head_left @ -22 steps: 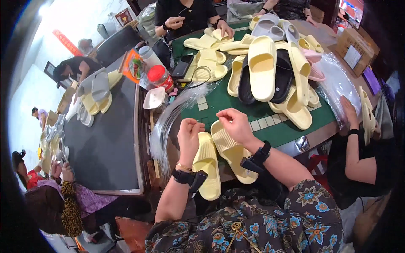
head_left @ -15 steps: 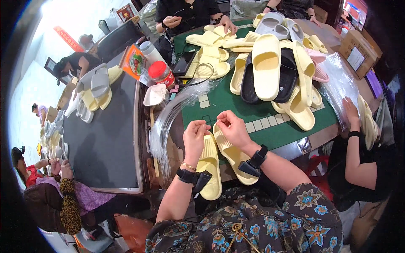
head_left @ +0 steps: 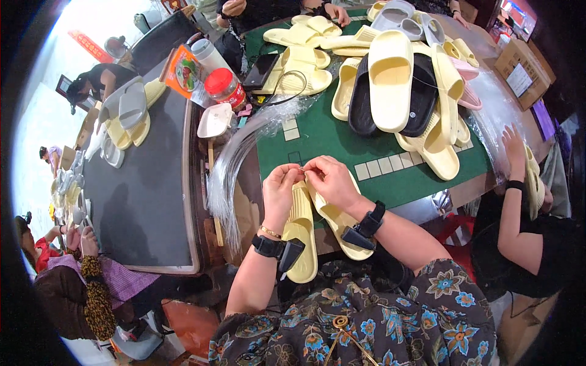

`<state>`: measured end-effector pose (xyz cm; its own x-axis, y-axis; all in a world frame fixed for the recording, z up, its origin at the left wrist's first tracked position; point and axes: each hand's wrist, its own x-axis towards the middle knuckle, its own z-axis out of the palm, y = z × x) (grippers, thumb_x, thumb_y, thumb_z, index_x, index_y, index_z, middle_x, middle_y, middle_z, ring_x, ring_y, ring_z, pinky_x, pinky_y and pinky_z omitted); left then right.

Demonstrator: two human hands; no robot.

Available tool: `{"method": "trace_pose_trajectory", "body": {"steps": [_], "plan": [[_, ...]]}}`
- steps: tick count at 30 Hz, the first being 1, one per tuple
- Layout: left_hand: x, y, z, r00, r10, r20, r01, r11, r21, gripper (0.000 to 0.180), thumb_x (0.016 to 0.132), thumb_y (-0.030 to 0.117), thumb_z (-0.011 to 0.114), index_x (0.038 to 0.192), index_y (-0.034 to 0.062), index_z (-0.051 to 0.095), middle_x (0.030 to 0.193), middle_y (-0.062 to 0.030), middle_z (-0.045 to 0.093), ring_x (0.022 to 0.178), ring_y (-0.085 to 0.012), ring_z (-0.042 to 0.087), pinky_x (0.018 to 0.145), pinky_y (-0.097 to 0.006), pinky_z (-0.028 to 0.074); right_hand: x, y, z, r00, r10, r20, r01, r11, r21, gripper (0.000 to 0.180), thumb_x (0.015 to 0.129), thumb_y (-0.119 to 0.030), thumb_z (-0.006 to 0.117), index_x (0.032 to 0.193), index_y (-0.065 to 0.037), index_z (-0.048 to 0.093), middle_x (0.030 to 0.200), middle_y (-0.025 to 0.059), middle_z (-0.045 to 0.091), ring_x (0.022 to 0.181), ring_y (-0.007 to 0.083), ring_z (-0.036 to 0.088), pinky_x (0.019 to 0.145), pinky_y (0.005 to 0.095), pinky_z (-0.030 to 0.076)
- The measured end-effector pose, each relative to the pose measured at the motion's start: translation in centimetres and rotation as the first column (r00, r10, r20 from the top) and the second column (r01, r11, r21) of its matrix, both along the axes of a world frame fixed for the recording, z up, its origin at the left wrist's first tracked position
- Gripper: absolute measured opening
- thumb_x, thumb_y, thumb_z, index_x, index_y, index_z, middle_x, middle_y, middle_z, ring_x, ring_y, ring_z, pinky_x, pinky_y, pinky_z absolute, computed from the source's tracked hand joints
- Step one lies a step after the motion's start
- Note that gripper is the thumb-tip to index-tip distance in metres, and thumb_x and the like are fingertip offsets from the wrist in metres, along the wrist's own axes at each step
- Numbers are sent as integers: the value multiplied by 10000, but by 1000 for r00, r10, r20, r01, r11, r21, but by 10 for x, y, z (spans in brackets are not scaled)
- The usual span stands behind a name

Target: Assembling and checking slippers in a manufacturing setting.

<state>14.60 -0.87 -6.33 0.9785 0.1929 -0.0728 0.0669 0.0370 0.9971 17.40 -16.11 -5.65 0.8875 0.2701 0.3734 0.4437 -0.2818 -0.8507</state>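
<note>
My left hand (head_left: pixel 279 190) and my right hand (head_left: pixel 329 181) meet at the fingertips, both closed in a pinch. Whatever is between the fingertips is too small to make out. Right below them lies a pair of pale yellow slippers, toes pointing away from me. The left slipper (head_left: pixel 301 247) reaches out past my left wrist. The right slipper (head_left: pixel 348 239) lies at a slant, partly covered by my right hand and wrist. A dark strap with a black block sits on each of my wrists. Left of my hands hangs a bundle of clear thin strands (head_left: pixel 221 183).
Yellow, grey, pink and black slippers (head_left: pixel 390 85) are heaped on the green table mat (head_left: pixel 329 143). A red-lidded jar (head_left: pixel 224 88), a white tray (head_left: pixel 215 121) and a black phone (head_left: pixel 261 72) stand at the left. Co-workers sit around, one's hand (head_left: pixel 514 149) at the right.
My fingertips, apart before, have come together. The view has shifted slightly. The right co-worker's hand has lifted from the clear plastic.
</note>
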Motion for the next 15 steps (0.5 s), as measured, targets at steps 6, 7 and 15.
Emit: {"method": "trace_pose_trajectory", "body": {"steps": [6,7,15], "plan": [[-2,-2,4,1000,-21,-21,18,995,-99,149,942,55,542,1001,-35,643,903,-51,670,799,-96,615,745,-230,498,-1,-1,-1,1000,-11,5,11,1000,-26,64,820,-88,604,838,-27,607,799,106,620,782,291,589,697,391,476],[-2,-2,4,1000,-20,-9,19,994,-111,148,942,55,544,1003,-34,645,898,-48,668,793,-92,612,740,-227,498,-1,0,-2,1000,-10,3,10,1000,-25,64,820,-88,604,838,-27,607,799,106,620,782,291,589,697,391,476],[-1,0,0,999,-32,-21,29,991,-131,147,937,61,562,1016,-40,633,892,-63,673,784,-100,621,736,-228,512,0,0,-3,999,2,47,0,998,-57,59,817,-92,604,826,-34,603,793,103,617,776,291,585,696,392,473]]}}
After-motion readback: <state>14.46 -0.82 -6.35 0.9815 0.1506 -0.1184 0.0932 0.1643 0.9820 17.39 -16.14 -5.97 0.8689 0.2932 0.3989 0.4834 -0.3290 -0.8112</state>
